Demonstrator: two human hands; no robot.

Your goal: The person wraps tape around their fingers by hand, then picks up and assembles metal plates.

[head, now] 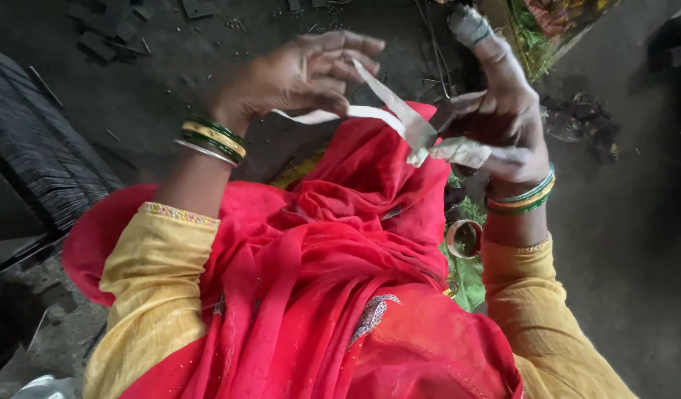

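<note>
So, looking down at a lap covered in red cloth (pixel 333 281), yellow sleeves (pixel 152 273) on both arms. Left hand (pixel 300 74) up at the far left, fingers curled and pinched on one end of a pale strip of tape (pixel 377 111), not fully closed, a couple of fingers sticking out loose. Right hand (pixel 503 118) over on the far right, curled around the other end of the same strip, pale tape wrapped round the raised fingertip (pixel 470 26) and across the palm side. Strip stretched between the two hands, just above the red cloth, folded and crumpled near the right hand. Green and gold bangles (pixel 213 140) on both wrists. Small roll of tape (pixel 464 238) sitting near the right forearm on something green. Stack of thin dark sticks (pixel 38 148) off to the left on the dark floor (pixel 636 244), bits of debris scattered at the far side
</note>
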